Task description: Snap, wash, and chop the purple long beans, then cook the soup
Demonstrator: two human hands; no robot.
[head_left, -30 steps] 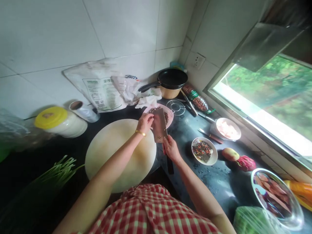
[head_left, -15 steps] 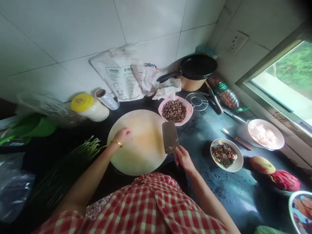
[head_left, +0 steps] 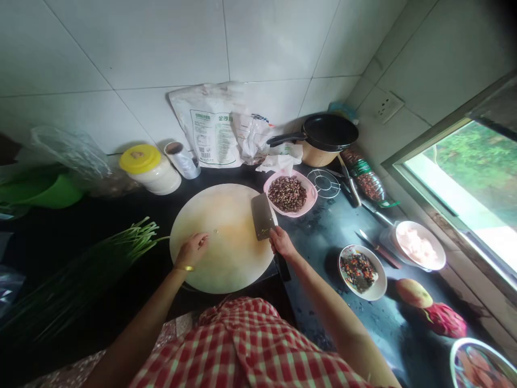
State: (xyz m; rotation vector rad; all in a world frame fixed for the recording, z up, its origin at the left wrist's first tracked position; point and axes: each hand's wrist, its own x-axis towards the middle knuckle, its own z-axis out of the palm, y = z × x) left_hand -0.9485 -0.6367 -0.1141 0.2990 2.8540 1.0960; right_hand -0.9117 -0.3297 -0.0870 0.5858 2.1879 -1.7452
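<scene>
My right hand (head_left: pixel 284 242) grips the handle of a cleaver (head_left: pixel 262 215). Its blade lies over the right part of a round pale cutting board (head_left: pixel 226 267), with a few small yellowish bits stuck near the lower edge. Over the left side of the board, my left hand (head_left: pixel 194 249) has its fingers curled in; whether anything is inside them is hidden. One tiny pale bit rests on the board just beyond those fingers. To the left lies a bunch of long green stalks (head_left: pixel 117 253), pale ends towards the board.
Behind the board stand a yellow-lidded jar (head_left: pixel 151 172), a plastic-wrap roll (head_left: pixel 182 160) and a pink bowl of speckled beans (head_left: pixel 287 194). On the right are a patterned bowl of dark food (head_left: pixel 362 272), a small knife (head_left: pixel 379 249), a mango-like fruit (head_left: pixel 414 292) and a dragon fruit (head_left: pixel 444 319).
My left hand has drawn back towards me and left on the board. The cleaver has shifted left, further over the board. The whole view has also turned slightly.
</scene>
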